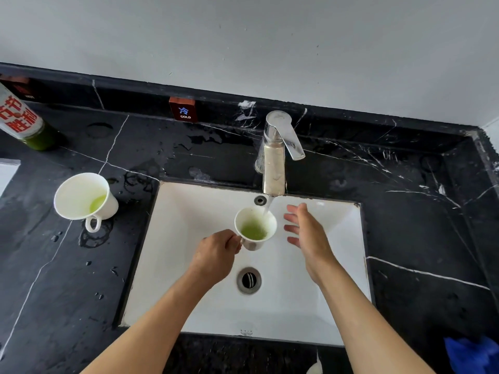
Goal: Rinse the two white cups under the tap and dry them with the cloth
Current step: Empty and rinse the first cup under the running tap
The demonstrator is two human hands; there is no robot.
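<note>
My left hand (pixel 216 252) grips the handle of a white cup (pixel 266 225) and holds it over the white sink (pixel 337 292). Water runs from the chrome tap (pixel 275 163) into this cup, which has green liquid in its bottom. My right hand (pixel 307 233) hovers just right of the cup, fingers spread, holding nothing. A second white cup (pixel 78 195) stands on the black counter left of the sink, with a little green liquid inside. A blue cloth (pixel 472 354) lies at the counter's bottom right corner.
The black marble counter (pixel 418 211) surrounds the sink and is wet on the left. A bottle with a red and white label (pixel 21 117) stands at the far left. A small red "COLD" sign (pixel 183 110) sits against the back ledge. The drain (pixel 249 280) lies mid-sink.
</note>
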